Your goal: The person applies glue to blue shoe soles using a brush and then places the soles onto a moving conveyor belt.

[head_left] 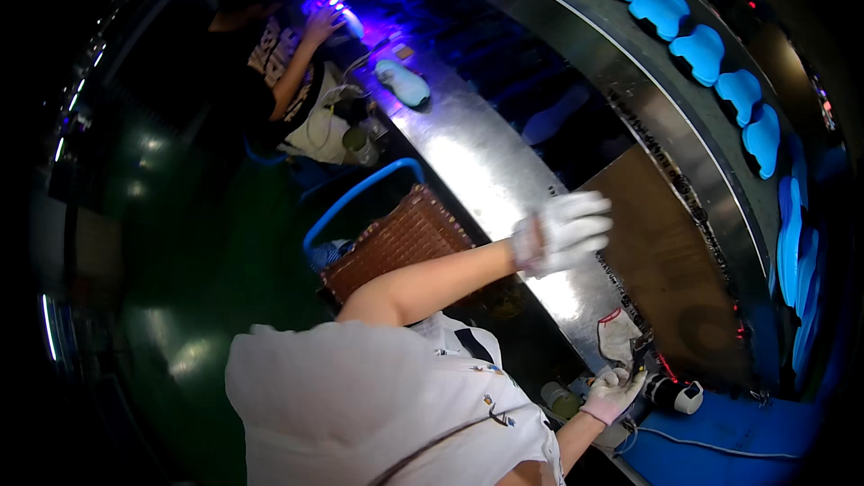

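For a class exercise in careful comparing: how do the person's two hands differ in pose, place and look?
The left hand has its fingers stretched out, while the right hand has its fingers partly curled; whether the right one grips anything is unclear.
The left hand is by the brown board, while the right hand is beside a black-and-white device.
The left hand looks larger in the picture than the right hand.
Both wear white gloves.

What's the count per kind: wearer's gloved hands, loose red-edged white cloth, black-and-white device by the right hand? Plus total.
Gloved hands: 2 (left hand, right hand)
Red-edged white cloth: 1
Black-and-white device: 1
Total: 4
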A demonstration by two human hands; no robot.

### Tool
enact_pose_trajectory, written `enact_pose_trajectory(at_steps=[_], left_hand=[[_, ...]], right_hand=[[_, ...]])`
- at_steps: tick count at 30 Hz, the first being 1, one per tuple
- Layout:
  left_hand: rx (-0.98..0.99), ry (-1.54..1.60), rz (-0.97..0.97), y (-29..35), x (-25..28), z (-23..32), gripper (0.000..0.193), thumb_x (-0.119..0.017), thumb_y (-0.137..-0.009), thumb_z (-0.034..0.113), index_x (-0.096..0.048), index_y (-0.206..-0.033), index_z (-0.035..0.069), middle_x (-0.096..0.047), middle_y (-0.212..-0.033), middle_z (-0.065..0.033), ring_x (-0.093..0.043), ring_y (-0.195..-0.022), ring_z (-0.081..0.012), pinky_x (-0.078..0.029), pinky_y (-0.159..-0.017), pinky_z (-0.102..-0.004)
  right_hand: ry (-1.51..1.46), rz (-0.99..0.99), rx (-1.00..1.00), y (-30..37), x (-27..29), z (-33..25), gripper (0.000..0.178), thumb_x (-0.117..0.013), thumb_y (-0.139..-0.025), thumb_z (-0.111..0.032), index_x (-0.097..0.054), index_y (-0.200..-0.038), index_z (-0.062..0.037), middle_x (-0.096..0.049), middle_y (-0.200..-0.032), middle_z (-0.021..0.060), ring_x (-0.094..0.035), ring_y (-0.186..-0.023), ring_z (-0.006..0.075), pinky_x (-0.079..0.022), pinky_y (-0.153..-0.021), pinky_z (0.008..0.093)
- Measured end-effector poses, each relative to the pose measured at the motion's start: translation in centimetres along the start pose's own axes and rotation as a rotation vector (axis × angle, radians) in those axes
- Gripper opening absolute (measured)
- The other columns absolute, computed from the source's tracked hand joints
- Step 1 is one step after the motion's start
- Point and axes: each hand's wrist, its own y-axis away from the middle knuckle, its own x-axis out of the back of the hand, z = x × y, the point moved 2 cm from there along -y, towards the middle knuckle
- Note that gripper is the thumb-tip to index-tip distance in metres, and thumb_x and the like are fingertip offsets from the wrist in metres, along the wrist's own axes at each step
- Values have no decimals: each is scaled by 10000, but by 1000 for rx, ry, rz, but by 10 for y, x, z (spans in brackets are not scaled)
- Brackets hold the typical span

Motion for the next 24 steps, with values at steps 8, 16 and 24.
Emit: enact_pose_trajectory(at_steps=[8,16,24], left_hand=[[1344,-1230,-379,240,247,-41,831,-673,-857,448,-315,-1532,122,-268,-1610,-164,-252,-1487,-368,-224,-1197,-549],[1850,-1060,-501,309,324,-77,342,-557,-950,428,-671,-1168,190,-675,-1257,-142,-643,-1173,-368,-524,-951,-514],[1654,-1062,-550,319,337,-6,409,-577,-964,481,-600,-1191,141,-692,-1104,-195,-669,-1007,-430,-538,-830,-529]], right_hand=[[205,-38,35,38,16,-21,233,-607,-1010,-294,-675,-1149,-120,-684,-953,-20,-525,-648,47,-324,-452,175],[342,-39,75,59,50,-28,238,-614,-1008,-287,-673,-1173,-126,-706,-1086,23,-502,-667,44,-326,-480,165],[416,-187,-57,73,34,-3,250,-627,-1008,-293,-648,-1182,-115,-666,-958,0,-530,-672,51,-360,-462,176]])
